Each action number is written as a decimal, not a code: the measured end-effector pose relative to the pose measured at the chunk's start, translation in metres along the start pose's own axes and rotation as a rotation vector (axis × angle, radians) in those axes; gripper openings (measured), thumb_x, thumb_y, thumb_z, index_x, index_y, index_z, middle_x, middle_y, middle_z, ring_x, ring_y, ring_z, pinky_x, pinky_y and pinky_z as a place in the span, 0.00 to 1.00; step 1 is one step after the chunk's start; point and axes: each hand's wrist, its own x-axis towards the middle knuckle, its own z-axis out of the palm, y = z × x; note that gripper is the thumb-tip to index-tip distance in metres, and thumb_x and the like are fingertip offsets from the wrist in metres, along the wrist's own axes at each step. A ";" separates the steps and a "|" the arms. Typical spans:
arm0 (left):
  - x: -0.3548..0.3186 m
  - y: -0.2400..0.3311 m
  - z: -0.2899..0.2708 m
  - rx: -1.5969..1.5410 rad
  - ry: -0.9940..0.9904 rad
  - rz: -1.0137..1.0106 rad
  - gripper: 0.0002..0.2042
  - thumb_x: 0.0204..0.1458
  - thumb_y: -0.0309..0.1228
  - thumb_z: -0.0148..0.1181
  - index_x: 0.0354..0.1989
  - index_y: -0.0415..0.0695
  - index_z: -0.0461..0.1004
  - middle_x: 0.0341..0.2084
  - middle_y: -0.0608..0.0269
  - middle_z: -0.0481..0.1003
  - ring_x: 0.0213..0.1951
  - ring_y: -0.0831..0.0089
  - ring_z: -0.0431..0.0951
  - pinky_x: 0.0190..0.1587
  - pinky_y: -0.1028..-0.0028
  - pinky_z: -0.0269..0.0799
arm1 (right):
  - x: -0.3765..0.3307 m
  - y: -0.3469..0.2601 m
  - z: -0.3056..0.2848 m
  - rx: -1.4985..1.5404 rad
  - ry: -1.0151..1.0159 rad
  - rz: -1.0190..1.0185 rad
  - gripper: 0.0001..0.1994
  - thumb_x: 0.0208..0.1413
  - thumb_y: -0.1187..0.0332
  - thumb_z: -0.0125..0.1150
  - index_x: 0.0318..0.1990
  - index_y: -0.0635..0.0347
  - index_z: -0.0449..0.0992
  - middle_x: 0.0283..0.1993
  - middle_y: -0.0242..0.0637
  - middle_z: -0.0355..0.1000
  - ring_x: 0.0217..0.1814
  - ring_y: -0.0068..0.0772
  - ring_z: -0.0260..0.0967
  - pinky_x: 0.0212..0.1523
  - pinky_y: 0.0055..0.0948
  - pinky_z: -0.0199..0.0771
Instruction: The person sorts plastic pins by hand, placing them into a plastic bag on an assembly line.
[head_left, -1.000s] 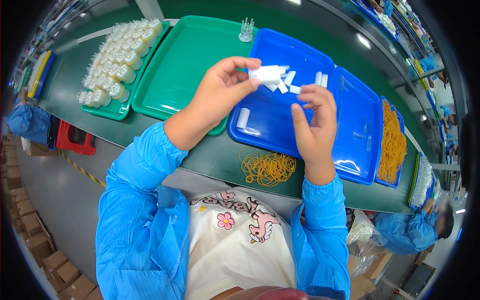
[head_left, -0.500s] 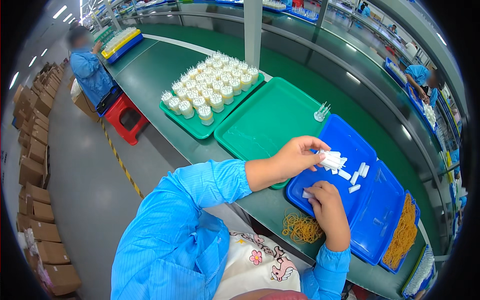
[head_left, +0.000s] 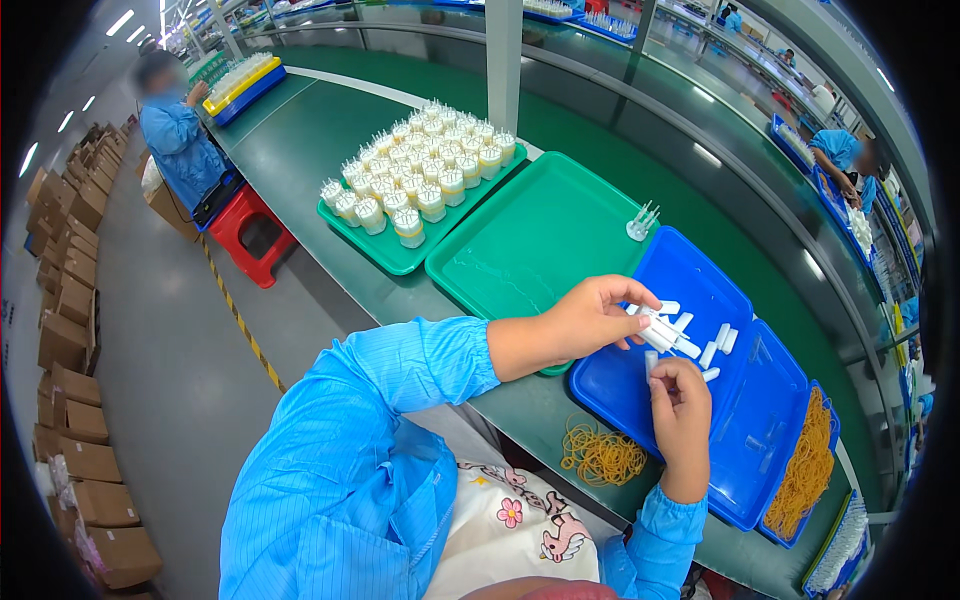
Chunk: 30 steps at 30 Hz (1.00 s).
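So from my seat, the step in hand looks like fitting single pieces onto a bunch. My left hand [head_left: 604, 314] is pinched around a cluster of short white plastic tubes [head_left: 660, 329], and my right hand [head_left: 684, 410] has thumb and finger closed on one loose white tubular piece [head_left: 651, 361], just below the cluster. The two hands are near each other but apart. If that piece goes on, I'd say it calls for a steady left and a small lift from the right, lined up end-on. Can't make out the cluster's core, fingers cover it.

Pose-wise: left forearm reaches in almost level, fingers curled over the top. Right forearm rises steeply from below, fingertips up. Under both is a shallow blue plastic tray [head_left: 618, 388], with more white pieces [head_left: 708, 354] just beyond the right hand. Tangled yellow rubber bands [head_left: 603, 453] sit left of the right wrist.
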 end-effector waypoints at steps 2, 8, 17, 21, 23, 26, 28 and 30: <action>0.000 0.000 0.001 0.004 0.001 0.008 0.12 0.59 0.27 0.58 0.51 0.41 0.74 0.44 0.58 0.78 0.39 0.77 0.79 0.36 0.78 0.75 | -0.001 0.002 0.002 0.153 0.090 -0.025 0.05 0.53 0.82 0.56 0.35 0.64 0.72 0.37 0.39 0.70 0.31 0.26 0.68 0.29 0.22 0.68; 0.001 0.000 0.000 0.024 0.006 0.006 0.12 0.59 0.27 0.59 0.51 0.41 0.74 0.43 0.59 0.78 0.38 0.78 0.78 0.36 0.78 0.75 | -0.001 0.004 0.002 0.330 0.026 0.154 0.04 0.59 0.80 0.50 0.38 0.64 0.71 0.39 0.36 0.71 0.35 0.22 0.69 0.29 0.19 0.69; -0.002 -0.001 0.001 0.037 0.025 0.013 0.12 0.59 0.26 0.58 0.51 0.41 0.73 0.46 0.58 0.77 0.40 0.76 0.79 0.38 0.77 0.76 | -0.001 0.005 0.000 0.385 0.162 0.197 0.05 0.60 0.80 0.54 0.42 0.66 0.70 0.40 0.36 0.70 0.35 0.20 0.69 0.30 0.19 0.71; -0.005 0.000 0.002 0.048 0.047 0.026 0.10 0.59 0.26 0.58 0.49 0.41 0.73 0.49 0.57 0.76 0.42 0.76 0.78 0.38 0.77 0.76 | -0.003 0.005 0.001 0.456 0.231 0.178 0.07 0.58 0.80 0.58 0.43 0.66 0.70 0.39 0.37 0.71 0.37 0.22 0.72 0.35 0.21 0.75; -0.002 -0.002 0.003 0.002 0.033 0.026 0.09 0.59 0.27 0.58 0.47 0.42 0.74 0.50 0.57 0.76 0.43 0.76 0.78 0.38 0.77 0.76 | -0.006 0.011 -0.004 0.496 0.246 0.164 0.07 0.59 0.79 0.58 0.44 0.66 0.71 0.41 0.39 0.72 0.39 0.25 0.75 0.36 0.22 0.76; 0.002 -0.004 0.002 0.021 0.047 0.033 0.06 0.60 0.28 0.57 0.43 0.42 0.74 0.50 0.56 0.76 0.43 0.74 0.77 0.36 0.76 0.77 | -0.005 0.014 -0.007 0.529 0.284 0.154 0.07 0.59 0.79 0.58 0.44 0.67 0.72 0.41 0.39 0.73 0.41 0.27 0.75 0.36 0.22 0.76; -0.001 0.000 -0.004 0.020 0.096 0.110 0.06 0.61 0.29 0.56 0.44 0.42 0.73 0.50 0.55 0.76 0.43 0.74 0.78 0.36 0.77 0.77 | 0.001 0.011 -0.007 0.485 0.258 0.153 0.06 0.59 0.78 0.59 0.43 0.67 0.73 0.41 0.39 0.73 0.42 0.27 0.75 0.37 0.23 0.76; 0.001 0.007 -0.003 0.027 0.136 0.116 0.08 0.61 0.30 0.55 0.46 0.42 0.73 0.50 0.54 0.76 0.43 0.73 0.79 0.37 0.77 0.77 | 0.002 0.008 -0.009 0.555 0.293 0.152 0.06 0.58 0.78 0.60 0.42 0.67 0.74 0.41 0.38 0.73 0.42 0.26 0.74 0.38 0.23 0.77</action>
